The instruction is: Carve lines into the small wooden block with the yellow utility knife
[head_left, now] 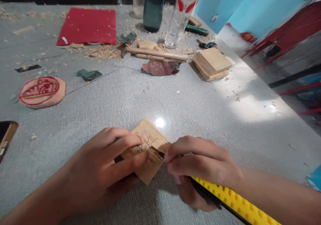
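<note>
The wooden tile, its face scored with cut lines, sits between the two hands just above the near part of the bench. The left hand grips it from its left side, two fingers lying across the face. The right hand's fingers are closed around a carving tool with a yellow dimpled handle, its dark tip meeting the tile's face.

Well left of the tile, a phone is cut off by the view; farther along that side lies a round carved disc marked in red. Beyond the tile, a row crosses the bench: a green scrap, a torn brown sheet, a hammer and, toward the right, stacked wood blocks. Behind that row from the tile stand a dark bottle and a clear bottle, with wood shavings and a red sheet to their left.

Open room runs from the tile's far corner to the brown sheet, crossed by a glare spot and a pale fleck. Right of the tile, the bench broadens past the right hand, sprinkled with dark crumbs, to a slanting edge well apart from the tile; beyond that edge are red furniture frames.
</note>
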A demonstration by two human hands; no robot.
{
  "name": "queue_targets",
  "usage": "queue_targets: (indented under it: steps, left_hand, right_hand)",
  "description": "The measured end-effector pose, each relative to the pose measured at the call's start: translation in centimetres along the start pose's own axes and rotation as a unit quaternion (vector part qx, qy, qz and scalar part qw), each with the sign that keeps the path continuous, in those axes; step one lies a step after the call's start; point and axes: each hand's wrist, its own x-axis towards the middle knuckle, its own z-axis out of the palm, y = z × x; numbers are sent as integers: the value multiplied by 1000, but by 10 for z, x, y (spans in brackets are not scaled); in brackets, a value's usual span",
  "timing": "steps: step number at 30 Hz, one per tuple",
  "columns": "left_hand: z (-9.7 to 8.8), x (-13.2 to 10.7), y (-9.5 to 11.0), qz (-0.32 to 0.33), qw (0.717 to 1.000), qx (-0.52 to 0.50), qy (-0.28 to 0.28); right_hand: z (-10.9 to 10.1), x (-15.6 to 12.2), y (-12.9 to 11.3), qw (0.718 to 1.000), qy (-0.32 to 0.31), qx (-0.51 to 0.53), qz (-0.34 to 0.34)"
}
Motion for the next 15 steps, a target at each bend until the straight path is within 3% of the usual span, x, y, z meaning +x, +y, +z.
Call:
queue_targets:
  steps: [3, 15]
  left_hand:
    - [0, -1, -1, -2, 1000, 4, -7]
    - [1, -5, 2, -12, 1000, 8, 12]
  right_hand:
    - [1, 0, 1, 1000, 16, 1, 0]
    - [3, 3, 17, 998, -24, 34, -45]
